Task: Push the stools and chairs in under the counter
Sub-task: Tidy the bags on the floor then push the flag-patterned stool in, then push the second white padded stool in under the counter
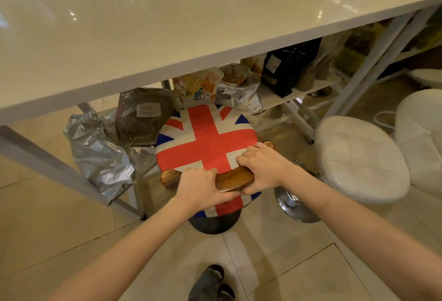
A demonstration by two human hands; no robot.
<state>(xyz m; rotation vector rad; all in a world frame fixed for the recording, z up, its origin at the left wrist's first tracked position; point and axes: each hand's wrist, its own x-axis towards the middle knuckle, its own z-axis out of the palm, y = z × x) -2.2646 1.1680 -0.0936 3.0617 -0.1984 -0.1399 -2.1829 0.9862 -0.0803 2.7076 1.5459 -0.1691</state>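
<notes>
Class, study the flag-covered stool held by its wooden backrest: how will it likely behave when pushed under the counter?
The flag stool probably slides rather than rolls, since its round black base sits flat on smooth tile. Pushed high at the wooden backrest by the left hand and right hand, it may tip slightly. It looks rigid.

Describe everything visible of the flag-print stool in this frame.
The flag-print stool has a round seat covered in red, white and blue cloth, a low curved wooden backrest and a dark round base on the tiled floor. It stands upright, its far edge just under the white counter. The left hand and right hand both grip the backrest.
</notes>
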